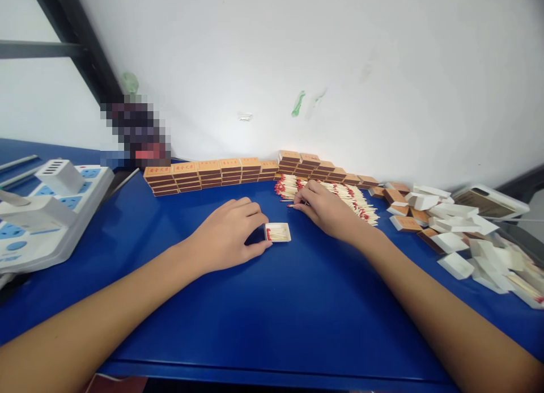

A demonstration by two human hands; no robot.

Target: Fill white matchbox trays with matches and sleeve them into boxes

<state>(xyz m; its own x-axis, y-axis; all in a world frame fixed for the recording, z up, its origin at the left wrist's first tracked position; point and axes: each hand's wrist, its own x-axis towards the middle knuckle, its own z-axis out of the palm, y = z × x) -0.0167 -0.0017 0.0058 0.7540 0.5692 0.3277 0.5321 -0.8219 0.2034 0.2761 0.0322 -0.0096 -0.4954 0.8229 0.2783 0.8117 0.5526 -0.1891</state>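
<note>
Between the thumb and fingers of my left hand (236,234) is the end of a small white matchbox tray (284,227), which rests on the blue table. Some red-headed matches lie inside it along the near side. Farther back, my right hand (325,206) is at the front edge of a loose pile of matches (351,197). Its fingertips are pinched together, with a bit of red showing at them; how many matches are in them is hidden.
Stacked orange-and-brown matchboxes (208,174) line the wall behind. To the right lie loose box sleeves (406,223), several white trays (457,266) and a phone-like object (491,201). A white power strip (79,234) with plugged-in adapters occupies the left side.
</note>
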